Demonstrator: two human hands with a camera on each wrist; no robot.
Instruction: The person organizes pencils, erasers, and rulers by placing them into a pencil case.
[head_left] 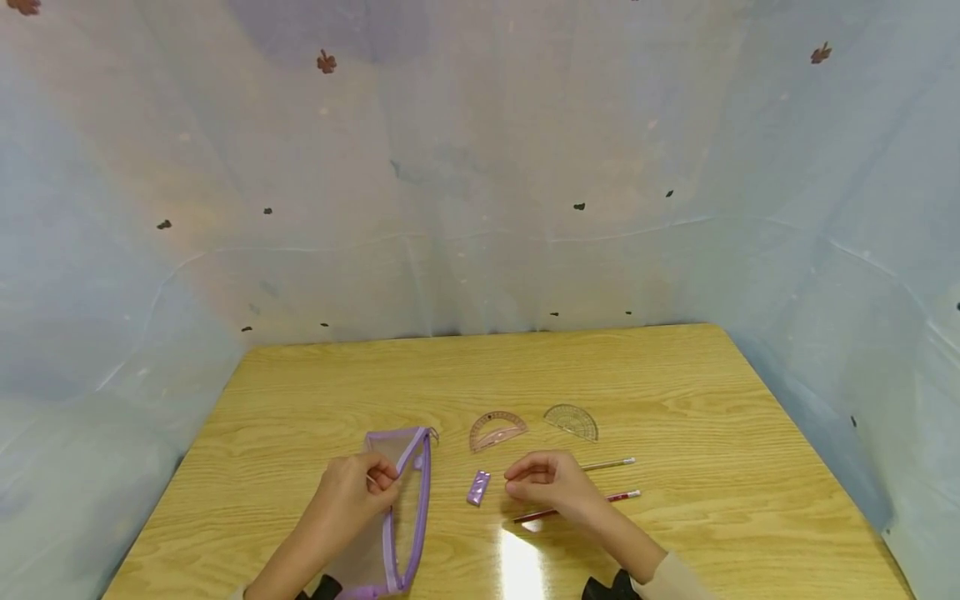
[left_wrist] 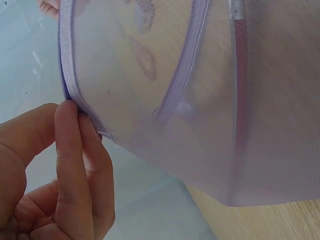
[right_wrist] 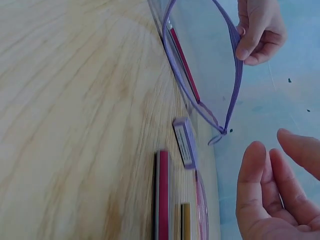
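My left hand [head_left: 352, 493] pinches the zip edge of a see-through purple mesh pencil case [head_left: 426, 508] and holds that edge raised, so its mouth gapes. Through the mesh in the left wrist view, a red pencil [left_wrist: 241, 85] with a white end lies inside. My right hand [head_left: 551, 483] hovers over the table with thumb and fingers apart, nothing between them. Just left of its fingertips lies a small purple-wrapped eraser [head_left: 478, 488]. Beneath it are a dark red pencil [head_left: 622, 496] and a gold pencil [head_left: 611, 463], both partly hidden by the hand.
Behind the eraser lie a pink protractor [head_left: 504, 435] and a clear protractor [head_left: 572, 422]. All of it rests on a light wooden table [head_left: 315, 383], with a pale patterned sheet [head_left: 480, 167] hanging behind and around it. Light glares off the table near the front.
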